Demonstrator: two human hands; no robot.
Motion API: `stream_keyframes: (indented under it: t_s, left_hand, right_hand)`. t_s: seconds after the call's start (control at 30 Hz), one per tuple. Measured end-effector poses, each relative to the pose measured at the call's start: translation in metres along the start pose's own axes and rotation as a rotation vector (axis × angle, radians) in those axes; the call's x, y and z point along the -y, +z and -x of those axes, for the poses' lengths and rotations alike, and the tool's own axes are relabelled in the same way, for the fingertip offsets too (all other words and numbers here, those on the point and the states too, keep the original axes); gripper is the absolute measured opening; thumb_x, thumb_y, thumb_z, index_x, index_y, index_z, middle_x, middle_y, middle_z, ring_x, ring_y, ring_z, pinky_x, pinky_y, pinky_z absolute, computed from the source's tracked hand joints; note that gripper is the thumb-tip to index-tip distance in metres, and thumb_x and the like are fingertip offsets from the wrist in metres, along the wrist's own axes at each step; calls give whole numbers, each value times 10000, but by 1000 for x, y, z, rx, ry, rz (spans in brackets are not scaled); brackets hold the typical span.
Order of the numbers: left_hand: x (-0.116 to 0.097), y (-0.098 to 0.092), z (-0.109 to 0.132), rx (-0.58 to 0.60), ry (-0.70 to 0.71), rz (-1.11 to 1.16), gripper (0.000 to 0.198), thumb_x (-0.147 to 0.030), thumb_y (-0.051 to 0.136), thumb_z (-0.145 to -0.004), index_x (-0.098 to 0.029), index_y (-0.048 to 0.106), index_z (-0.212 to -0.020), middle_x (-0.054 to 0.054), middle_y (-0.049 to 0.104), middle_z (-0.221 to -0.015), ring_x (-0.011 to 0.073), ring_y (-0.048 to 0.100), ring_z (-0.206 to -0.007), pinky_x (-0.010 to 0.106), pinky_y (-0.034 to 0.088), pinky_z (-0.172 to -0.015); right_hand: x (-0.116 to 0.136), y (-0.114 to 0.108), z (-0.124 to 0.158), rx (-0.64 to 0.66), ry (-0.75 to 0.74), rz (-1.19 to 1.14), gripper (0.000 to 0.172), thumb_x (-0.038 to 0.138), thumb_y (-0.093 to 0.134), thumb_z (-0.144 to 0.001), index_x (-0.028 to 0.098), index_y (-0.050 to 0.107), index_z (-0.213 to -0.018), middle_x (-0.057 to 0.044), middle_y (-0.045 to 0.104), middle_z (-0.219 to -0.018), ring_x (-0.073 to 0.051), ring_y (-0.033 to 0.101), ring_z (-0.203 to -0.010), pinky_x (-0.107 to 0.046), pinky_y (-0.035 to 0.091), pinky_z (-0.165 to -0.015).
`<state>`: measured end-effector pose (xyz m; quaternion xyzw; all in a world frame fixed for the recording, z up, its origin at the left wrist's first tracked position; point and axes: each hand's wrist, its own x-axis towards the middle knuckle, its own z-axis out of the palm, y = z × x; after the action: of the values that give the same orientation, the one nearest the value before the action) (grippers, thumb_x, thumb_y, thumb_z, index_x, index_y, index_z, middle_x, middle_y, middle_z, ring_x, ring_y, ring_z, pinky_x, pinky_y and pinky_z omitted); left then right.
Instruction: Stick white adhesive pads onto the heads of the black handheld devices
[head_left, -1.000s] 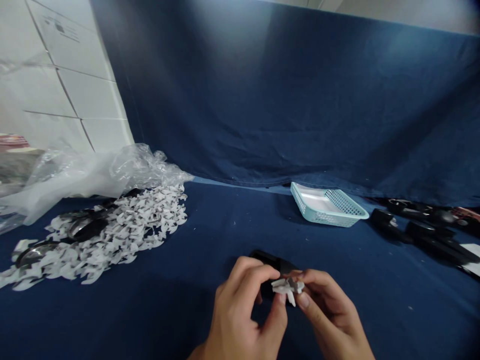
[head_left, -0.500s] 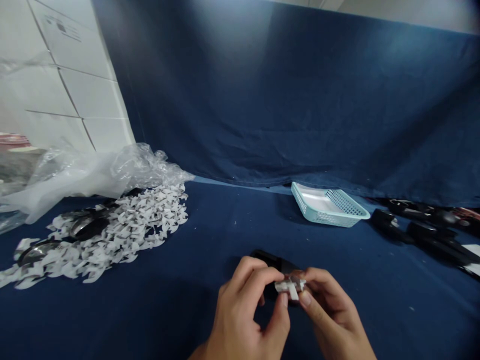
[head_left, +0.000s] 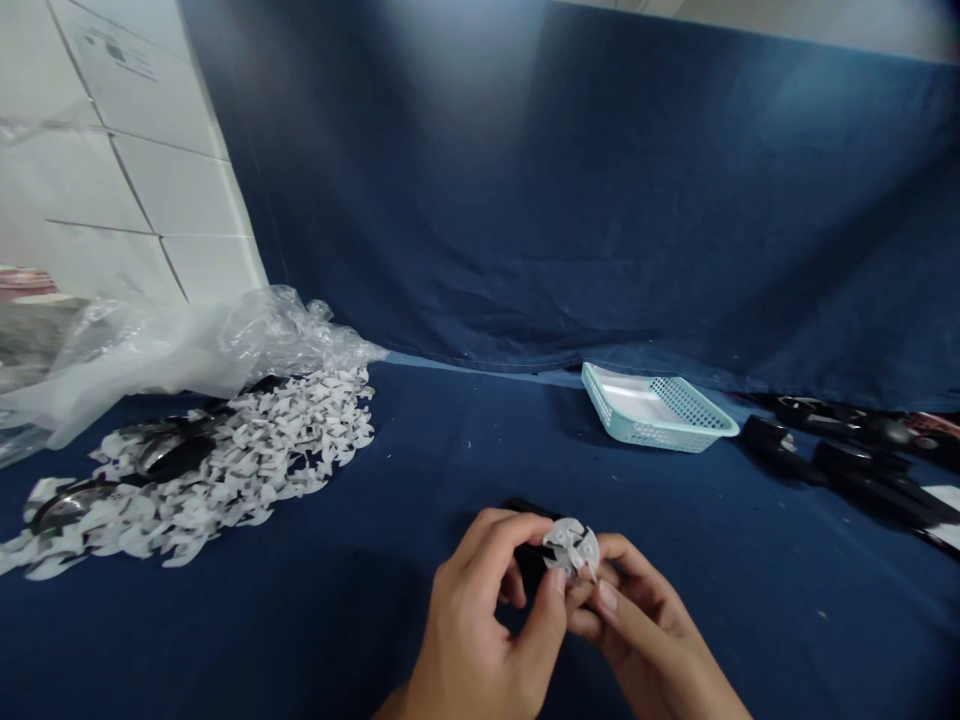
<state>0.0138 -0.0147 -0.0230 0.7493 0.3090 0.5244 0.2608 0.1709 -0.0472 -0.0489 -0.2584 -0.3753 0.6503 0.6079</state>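
Between both hands is a small round whitish plastic part (head_left: 571,548) with dark slots and a raised piece across its middle. My left hand (head_left: 491,610) pinches its left edge between thumb and forefinger. From the other side, my right hand (head_left: 652,630) grips its right edge with thumb and bent fingers. Just behind the fingers a black elongated object (head_left: 521,510) is partly hidden by my left hand; what it is I cannot make out.
On the left lies a heap of small white plastic pieces (head_left: 262,450) with shiny dark round parts (head_left: 176,455) among them. Clear plastic bags (head_left: 292,330) sit behind it. A light blue basket (head_left: 667,430) stands at the back right, beside several black handle-like parts (head_left: 862,485). A blue cloth (head_left: 480,200) hangs behind.
The round white part has been tilted, so its flat face now shows where mostly its edge showed before. Both hands have shifted slightly and still hold it.
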Motion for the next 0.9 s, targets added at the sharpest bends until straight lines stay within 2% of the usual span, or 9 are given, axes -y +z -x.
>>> stream_keyframes:
  t_s: [0.4, 0.57, 0.63, 0.73, 0.8, 0.9]
  left_hand:
    - [1, 1, 2, -12, -45, 19, 213, -160, 559, -864, -213, 593, -1068, 28, 639, -935, 105, 569, -604, 248, 488, -550]
    - [-1, -1, 0, 26, -100, 135, 277, -199, 595, -830, -224, 588, -1106, 37, 641, -944, 125, 575, -630, 267, 500, -580]
    - [1, -1, -3, 58, -222, 295, 298, -253, 600, -838, -218, 578, -1133, 53, 651, -960, 130, 587, -636, 271, 509, -585]
    - [6, -1, -8, 70, -513, 595, 262, -303, 565, -868, -196, 598, -1105, 69, 660, -975, 108, 575, -579, 242, 490, -524]
    - [9, -1, -11, 99, -670, 726, 229, -307, 555, -873, -180, 631, -1048, 51, 662, -870, 96, 551, -534, 221, 460, -489]
    - [12, 0, -14, 217, -778, 830, 203, -317, 572, -879, -158, 667, -960, 19, 633, -696, 95, 543, -515, 203, 430, -486]
  right_hand:
    - [-2, 1, 2, -37, 33, 18, 164, 292, 732, -834, 220, 698, -977, -31, 706, -868, -145, 664, -790, -298, 547, -792]
    - [-1, 2, 1, -42, 30, 37, 149, 310, 714, -845, 243, 697, -978, -33, 704, -924, -150, 659, -802, -301, 537, -800]
    - [-1, 1, 1, -36, 38, 38, 158, 320, 713, -846, 237, 698, -979, -25, 700, -870, -152, 664, -789, -296, 534, -798]
    - [-1, -1, 1, -59, 73, 21, 167, 327, 720, -841, 223, 700, -970, -24, 708, -849, -152, 682, -763, -295, 537, -792]
    - [0, 0, 1, -79, 109, -17, 156, 317, 726, -840, 218, 700, -958, -29, 719, -876, -146, 687, -751, -304, 541, -803]
    - [1, 2, 0, -60, 142, -93, 144, 297, 717, -849, 209, 692, -960, -31, 728, -858, -141, 687, -731, -316, 546, -806]
